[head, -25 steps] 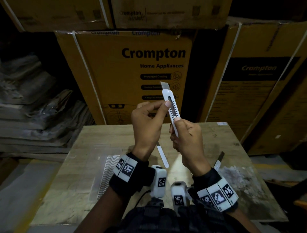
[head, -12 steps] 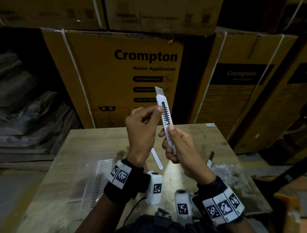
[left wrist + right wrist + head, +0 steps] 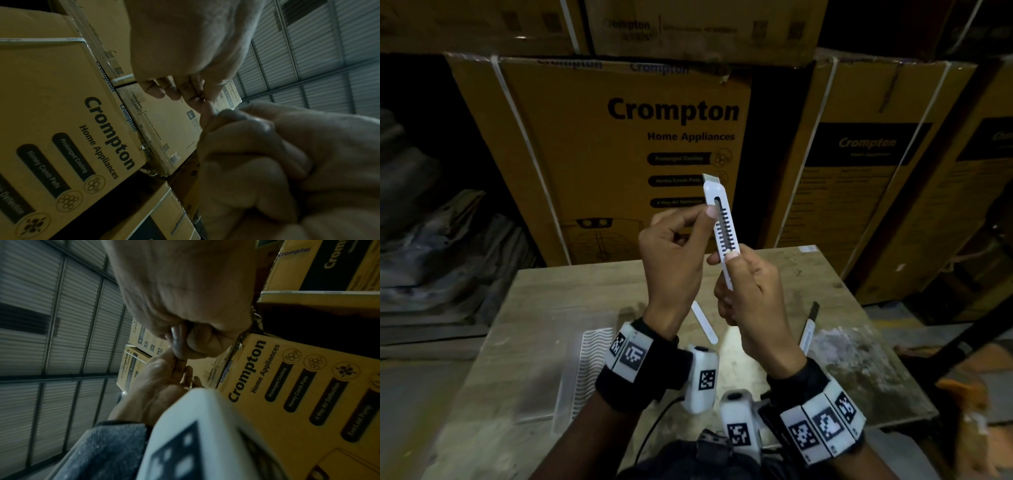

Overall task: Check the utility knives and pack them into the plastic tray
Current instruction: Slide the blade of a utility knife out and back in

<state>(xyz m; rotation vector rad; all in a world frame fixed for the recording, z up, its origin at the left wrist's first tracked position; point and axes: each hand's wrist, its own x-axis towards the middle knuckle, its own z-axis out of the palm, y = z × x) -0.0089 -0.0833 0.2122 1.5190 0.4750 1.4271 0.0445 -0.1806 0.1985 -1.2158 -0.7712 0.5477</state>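
The right hand [image 3: 753, 298] curls round the lower handle of a white utility knife [image 3: 722, 226], held upright above the surface [image 3: 558, 308] with a short stub of blade showing at its top, thumb on the slider track. The left hand [image 3: 671, 260] pinches the knife's upper body from the left. Below the knife lie a white strip [image 3: 705, 325] and a second knife [image 3: 810, 329], with the clear plastic tray [image 3: 589, 370] to its lower left.
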